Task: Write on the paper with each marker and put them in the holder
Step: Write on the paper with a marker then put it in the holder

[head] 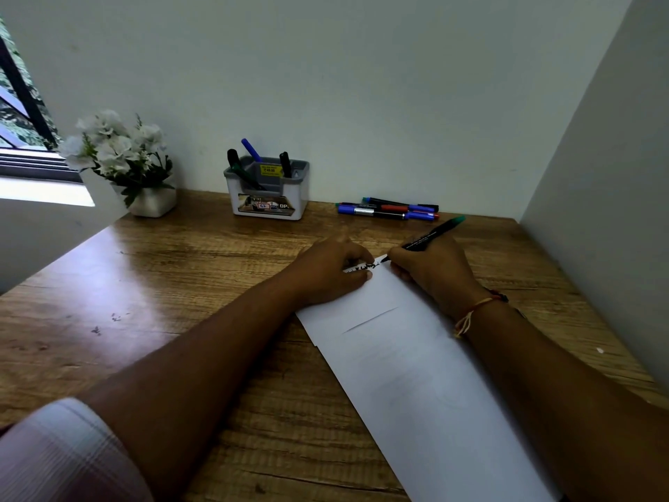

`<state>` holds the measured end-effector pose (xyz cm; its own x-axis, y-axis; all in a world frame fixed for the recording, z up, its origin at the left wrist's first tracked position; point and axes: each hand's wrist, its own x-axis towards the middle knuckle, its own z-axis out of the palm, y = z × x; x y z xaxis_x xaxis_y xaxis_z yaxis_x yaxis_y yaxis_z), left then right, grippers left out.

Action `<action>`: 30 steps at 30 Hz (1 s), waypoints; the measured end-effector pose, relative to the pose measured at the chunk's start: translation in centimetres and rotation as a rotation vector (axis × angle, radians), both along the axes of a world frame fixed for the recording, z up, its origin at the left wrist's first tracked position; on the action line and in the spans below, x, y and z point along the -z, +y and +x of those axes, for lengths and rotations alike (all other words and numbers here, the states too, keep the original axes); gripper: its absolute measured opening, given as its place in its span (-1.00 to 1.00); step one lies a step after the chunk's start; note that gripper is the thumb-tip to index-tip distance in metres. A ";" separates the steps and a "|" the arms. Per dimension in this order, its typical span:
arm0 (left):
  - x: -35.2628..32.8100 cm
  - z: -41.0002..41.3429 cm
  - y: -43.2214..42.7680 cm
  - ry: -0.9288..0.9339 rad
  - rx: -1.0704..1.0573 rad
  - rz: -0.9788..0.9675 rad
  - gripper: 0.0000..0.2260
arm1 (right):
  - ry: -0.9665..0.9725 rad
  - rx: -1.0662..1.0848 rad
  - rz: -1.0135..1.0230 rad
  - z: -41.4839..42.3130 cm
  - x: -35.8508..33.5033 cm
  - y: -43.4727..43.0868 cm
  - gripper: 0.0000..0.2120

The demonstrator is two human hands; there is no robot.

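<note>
**Clerk:** Item one?

**Checker:** Paper (416, 375), white, one long sheet. It lies slantwise on the wooden table (181, 284) and runs from the near edge up to both hands. There is a faint crease across its upper part and a line of black writing (364, 267) at its far end.

**Clerk:** Hands?

**Checker:** Left hand (325, 273): palm down on the far left corner of the paper, fingers bent, thumb and fingertips pressing the sheet flat on either side of the writing. It grips nothing. Right hand (434, 273): resting on the right edge of the sheet, fingers pinching a marker (430, 235). A thread band (478, 306) is on that wrist, and a pale sleeve (61, 454) is rolled up on the left arm.

**Clerk:** That marker?

**Checker:** Black body, green at the back end, tilted up and to the right. The tip is on the paper at the end of the written line.

**Clerk:** Holder?

**Checker:** Holder (302, 197), white with a grey insert, a yellow price sticker inside and a label on the front. It stands at the back of the table against the wall. It holds three markers: a blue one (251, 149) and a black one (233, 159) leaning left, and another black one (285, 163) upright on the right.

**Clerk:** Loose stock?

**Checker:** A bunch of markers (387, 210) lying flat just right of the holder, close together, showing blue, red, green and black. I cannot tell the count.

**Clerk:** Other?

**Checker:** White flowers (116, 146) in a white pot (154, 202) at the back left corner, beside a window (21, 114).
</note>
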<state>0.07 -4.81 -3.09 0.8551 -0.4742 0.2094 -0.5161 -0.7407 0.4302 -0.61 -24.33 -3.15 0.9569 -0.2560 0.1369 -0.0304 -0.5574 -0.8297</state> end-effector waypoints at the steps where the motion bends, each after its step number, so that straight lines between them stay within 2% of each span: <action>1: 0.0 0.0 0.0 0.000 0.001 0.000 -0.73 | 0.001 -0.006 -0.009 -0.1 -0.1 0.0 -0.83; 18: 0.0 0.0 -0.2 0.016 -0.007 0.004 -0.73 | 0.006 0.011 -0.007 -0.2 -0.1 -0.1 -0.85; 30: 0.0 -0.1 -0.1 0.010 -0.006 0.008 -0.73 | 0.047 0.045 0.069 0.0 -0.1 -0.3 -0.84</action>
<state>-0.03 -4.90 -3.10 0.8600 -0.4710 0.1965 -0.5074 -0.7472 0.4292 -0.61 -24.58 -3.07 0.9491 -0.3065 0.0728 -0.0940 -0.4961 -0.8632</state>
